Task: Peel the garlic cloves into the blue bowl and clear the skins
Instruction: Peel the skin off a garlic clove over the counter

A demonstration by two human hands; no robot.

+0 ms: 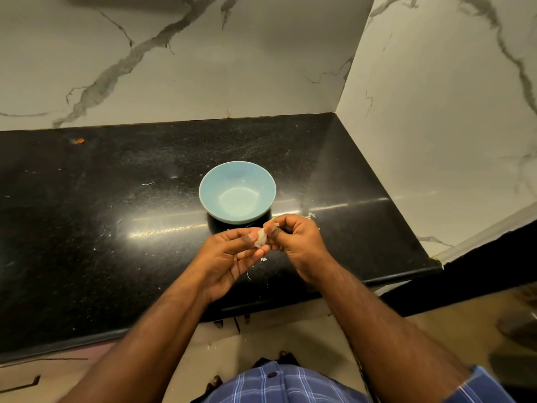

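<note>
Above the black counter (116,228), the left hand (229,257) cradles a garlic clove (260,237) in curled fingers; the right hand (296,242) pinches its skin. Just beyond stands the blue bowl (237,192); skin scraps (263,259) lie below.

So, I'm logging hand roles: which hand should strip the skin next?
Probably right. The right hand already pinches the skin of the garlic clove, while the left hand cradles it.

Bowl (237,192) on counter (116,228); hands w/ clove (260,238) just in front.
</note>
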